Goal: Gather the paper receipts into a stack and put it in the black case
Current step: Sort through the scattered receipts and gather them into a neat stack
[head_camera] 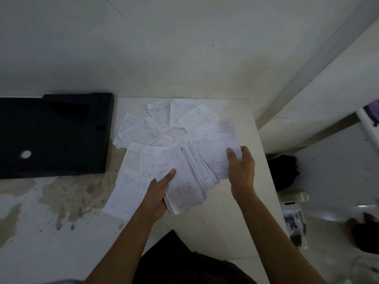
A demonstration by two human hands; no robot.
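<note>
Several white paper receipts (143, 131) lie scattered on the pale table (215, 222), right of the black case (55, 136). My left hand (159, 192) grips the lower edge of a fanned stack of receipts (184, 181), thumb on top. Over at the stack's right side, my right hand (241, 168) pinches a large receipt sheet (217, 144). More loose receipts (127, 191) rest under and left of my left hand. The black case lies flat at the table's left with a white round mark on it; whether it is open I cannot tell.
The wall (184, 48) rises directly behind the table. The table's right edge (268, 171) drops to a floor with a dark bundle (284, 171), a white bottle (303, 196) and a small appliance (294, 218). Worn stained patches (67, 201) mark the left tabletop.
</note>
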